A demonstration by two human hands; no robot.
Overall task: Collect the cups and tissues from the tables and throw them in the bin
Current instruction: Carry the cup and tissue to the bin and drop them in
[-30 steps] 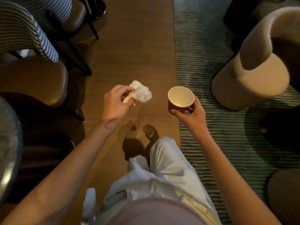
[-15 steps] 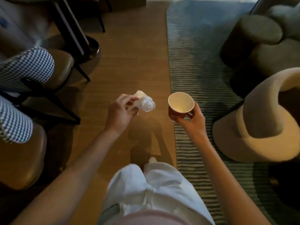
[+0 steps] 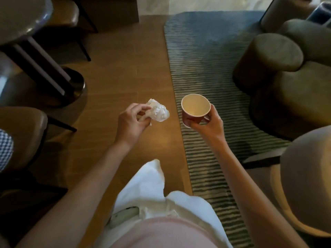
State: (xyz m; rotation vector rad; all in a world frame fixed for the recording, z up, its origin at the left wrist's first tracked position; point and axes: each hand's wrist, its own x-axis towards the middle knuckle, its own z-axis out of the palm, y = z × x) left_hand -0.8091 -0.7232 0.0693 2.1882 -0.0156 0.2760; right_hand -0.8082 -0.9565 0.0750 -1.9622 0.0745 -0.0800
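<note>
Pinching a crumpled white paper tissue, the left hand has its grip clenched on it above the brown wooden floor. The right hand grips a red paper cup, upright, over the striped grey-green rug's edge. Open floor runs ahead between the dark chairs and round upholstered stools.

I see the tissue at the fingertips of the left hand, the cup in the right hand, just right of the tissue. Rug below and ahead of the right hand; stools further right. Bench far ahead-left of the left hand.
</note>
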